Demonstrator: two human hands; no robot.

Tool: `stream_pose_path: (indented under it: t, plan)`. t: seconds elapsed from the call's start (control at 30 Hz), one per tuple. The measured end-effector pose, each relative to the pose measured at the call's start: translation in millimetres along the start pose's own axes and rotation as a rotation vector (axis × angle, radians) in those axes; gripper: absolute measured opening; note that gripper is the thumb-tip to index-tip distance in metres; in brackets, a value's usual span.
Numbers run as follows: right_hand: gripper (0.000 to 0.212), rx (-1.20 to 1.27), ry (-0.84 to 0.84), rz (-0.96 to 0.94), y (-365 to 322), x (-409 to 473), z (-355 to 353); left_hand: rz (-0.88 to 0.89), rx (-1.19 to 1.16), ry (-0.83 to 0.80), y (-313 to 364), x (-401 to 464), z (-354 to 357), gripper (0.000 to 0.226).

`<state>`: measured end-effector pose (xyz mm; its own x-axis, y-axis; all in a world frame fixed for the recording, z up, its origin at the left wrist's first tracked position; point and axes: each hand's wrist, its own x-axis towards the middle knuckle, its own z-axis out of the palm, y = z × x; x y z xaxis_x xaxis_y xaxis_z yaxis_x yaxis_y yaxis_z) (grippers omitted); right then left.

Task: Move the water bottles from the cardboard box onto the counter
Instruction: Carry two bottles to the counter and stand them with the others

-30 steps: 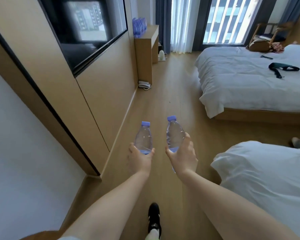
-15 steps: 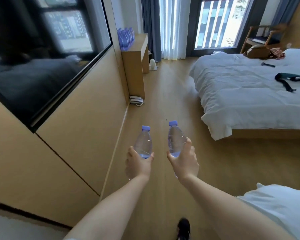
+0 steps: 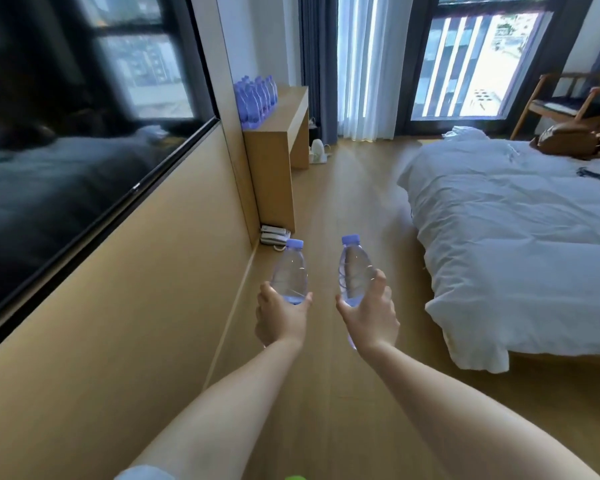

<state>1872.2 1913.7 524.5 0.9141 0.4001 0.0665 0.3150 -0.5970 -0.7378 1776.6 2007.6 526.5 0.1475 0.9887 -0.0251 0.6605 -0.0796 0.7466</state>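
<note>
My left hand (image 3: 282, 315) grips a clear water bottle (image 3: 290, 271) with a purple cap, held upright in front of me. A second bottle of the same kind (image 3: 353, 271) is held by my right hand (image 3: 369, 315), its cap tilted slightly left. Both hang over the wooden floor. Ahead on the left stands the wooden counter (image 3: 293, 109), with several purple-capped bottles (image 3: 255, 98) lined up along its wall side. The cardboard box is out of view.
A wood-panelled wall with a large black TV (image 3: 66, 133) runs along my left. A white bed (image 3: 520, 244) fills the right side. A telephone (image 3: 274, 234) and a white kettle (image 3: 317, 150) sit on the floor near the counter. A wooden chair (image 3: 565, 105) stands by the window.
I have walked forward along the wall with both bottles held out; the counter and the bed are closer, and the second bed at the lower right has left the view.
</note>
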Motion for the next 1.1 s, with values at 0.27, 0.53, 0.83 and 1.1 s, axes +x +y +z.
stream_pose_path:
  t: [0.27, 0.53, 0.83, 1.1]
  plan:
    - [0.08, -0.004, 0.025, -0.011, -29, 187, 67, 0.038, -0.023, 0.009, 83, 160, 100, 0.077]
    - [0.079, 0.038, 0.097, 0.034, -86, 385, 122, 0.059, -0.1, -0.099, 188, 348, 177, 0.067]
    - [0.078, 0.035, 0.072, 0.068, -99, 580, 176, 0.01, -0.135, -0.09, 271, 494, 286, 0.066]
    - [0.078, 0.049, 0.043, 0.02, -115, 806, 200, 0.025, -0.13, -0.082, 384, 630, 398, 0.065]
